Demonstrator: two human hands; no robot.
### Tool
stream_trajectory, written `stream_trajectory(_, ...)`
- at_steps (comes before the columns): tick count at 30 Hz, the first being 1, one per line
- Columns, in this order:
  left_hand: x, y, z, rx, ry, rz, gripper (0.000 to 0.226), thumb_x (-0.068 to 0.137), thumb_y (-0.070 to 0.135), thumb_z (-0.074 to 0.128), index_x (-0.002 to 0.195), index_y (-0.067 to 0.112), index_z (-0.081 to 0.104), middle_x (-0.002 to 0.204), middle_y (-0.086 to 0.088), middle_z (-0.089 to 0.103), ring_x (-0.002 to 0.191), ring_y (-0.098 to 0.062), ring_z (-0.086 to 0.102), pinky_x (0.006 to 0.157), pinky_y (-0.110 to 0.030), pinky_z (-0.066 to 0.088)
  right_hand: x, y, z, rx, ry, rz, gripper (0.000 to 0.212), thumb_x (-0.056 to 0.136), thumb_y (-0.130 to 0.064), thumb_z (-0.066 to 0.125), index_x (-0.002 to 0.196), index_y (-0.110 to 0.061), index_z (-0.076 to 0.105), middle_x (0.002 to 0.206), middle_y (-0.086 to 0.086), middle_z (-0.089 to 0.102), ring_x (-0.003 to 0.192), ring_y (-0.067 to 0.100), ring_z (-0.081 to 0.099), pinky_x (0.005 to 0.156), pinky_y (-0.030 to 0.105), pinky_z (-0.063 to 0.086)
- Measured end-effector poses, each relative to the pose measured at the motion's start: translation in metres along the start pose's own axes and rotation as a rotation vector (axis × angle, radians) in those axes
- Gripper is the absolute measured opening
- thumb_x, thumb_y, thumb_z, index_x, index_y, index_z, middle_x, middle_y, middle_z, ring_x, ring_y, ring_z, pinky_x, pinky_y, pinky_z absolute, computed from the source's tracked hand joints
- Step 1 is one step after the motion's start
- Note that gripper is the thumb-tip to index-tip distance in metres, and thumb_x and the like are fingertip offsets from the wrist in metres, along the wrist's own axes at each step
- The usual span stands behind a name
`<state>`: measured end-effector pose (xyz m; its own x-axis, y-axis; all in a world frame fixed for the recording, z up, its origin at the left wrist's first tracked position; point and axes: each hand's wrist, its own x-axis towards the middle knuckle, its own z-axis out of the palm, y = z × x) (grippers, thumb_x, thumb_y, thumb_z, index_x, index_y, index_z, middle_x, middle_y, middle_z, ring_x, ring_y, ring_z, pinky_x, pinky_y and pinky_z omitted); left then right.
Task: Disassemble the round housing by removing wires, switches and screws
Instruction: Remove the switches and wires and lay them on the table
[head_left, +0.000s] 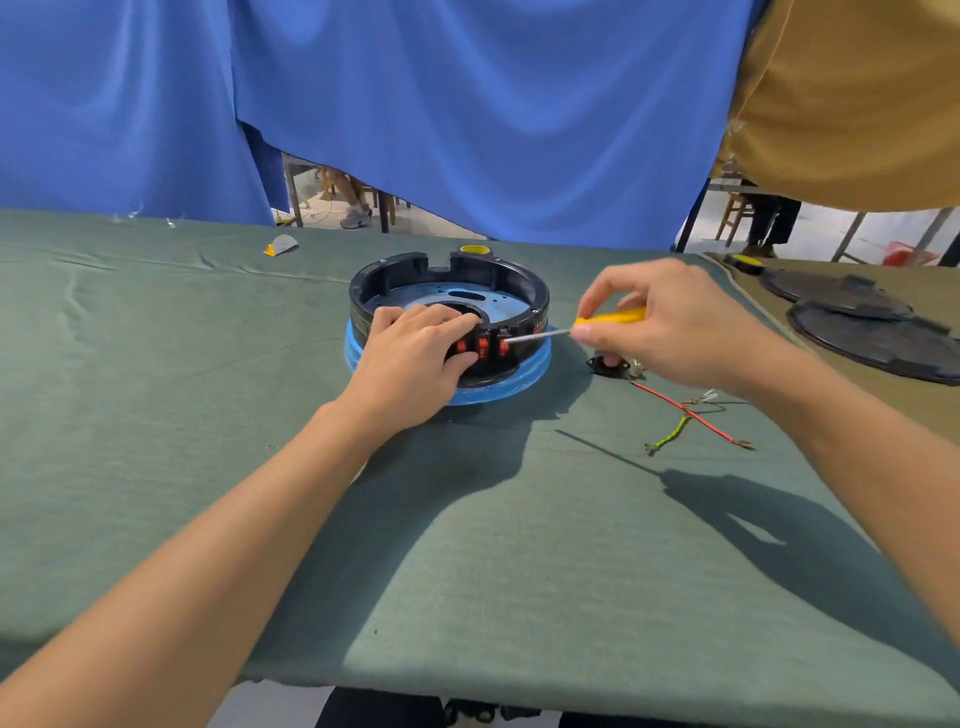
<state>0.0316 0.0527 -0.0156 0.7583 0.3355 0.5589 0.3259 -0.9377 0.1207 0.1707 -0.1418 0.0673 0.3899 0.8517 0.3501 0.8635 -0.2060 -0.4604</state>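
Black plastic, the round housing (449, 291) sits at the middle of the desk (208, 364). We grip its near wall with the left hand (415, 353) to steady it, while the right hand (670, 327) holds the yellow screwdriver (615, 316), its tip at the red switches (483, 347).

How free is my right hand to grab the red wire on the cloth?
Likely yes: the red wire lies uncovered just beside the right hand, but that hand grips the screwdriver and must drop it first.

Bare green cloth (467, 571) spreads before the round housing (395, 262); loose wires (675, 407) and a black part (602, 365) lie rightward.
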Motion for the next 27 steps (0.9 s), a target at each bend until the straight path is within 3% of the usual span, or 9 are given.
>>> stream_trajectory(6,-0.001,0.002,0.002,0.014,0.022,-0.005,0.035,0.096,0.029,0.058,0.13,0.02,0.06,0.129,0.001,0.062,0.118,-0.025,0.052,0.1,-0.038,0.026,0.028,-0.02,-0.01,-0.095,-0.015,-0.053,0.011,0.082,-0.028,0.073,0.075,-0.02,0.076,0.054,-0.001,0.066,0.043,0.002,0.05,0.043,0.007,0.034)
stream_trajectory(18,-0.001,0.0,0.005,0.005,0.042,-0.008,0.036,0.097,0.031,0.057,0.132,0.023,0.059,0.129,0.003,0.062,0.119,-0.023,0.051,0.101,-0.036,0.025,0.058,-0.043,-0.014,-0.25,-0.098,-0.115,0.012,0.08,-0.022,0.069,0.071,-0.018,0.076,0.044,-0.009,0.06,0.047,-0.001,0.053,0.046,0.008,0.039)
stream_trajectory(24,-0.001,0.0,0.005,0.007,0.046,-0.007,0.036,0.097,0.032,0.057,0.131,0.023,0.059,0.129,0.003,0.062,0.119,-0.023,0.051,0.101,-0.036,0.026,0.06,-0.043,-0.01,-0.3,-0.133,-0.098,0.012,0.081,-0.024,0.07,0.073,-0.019,0.077,0.044,-0.016,0.058,0.048,-0.004,0.054,0.055,0.021,0.049)
stream_trajectory(27,-0.001,0.0,0.005,0.0,0.046,-0.011,0.036,0.097,0.032,0.057,0.131,0.023,0.058,0.13,0.003,0.062,0.119,-0.022,0.051,0.101,-0.036,0.026,0.065,-0.049,-0.011,-0.363,-0.14,-0.107,0.012,0.08,-0.025,0.07,0.074,-0.018,0.077,0.051,-0.008,0.062,0.056,0.002,0.057,0.059,0.026,0.05)
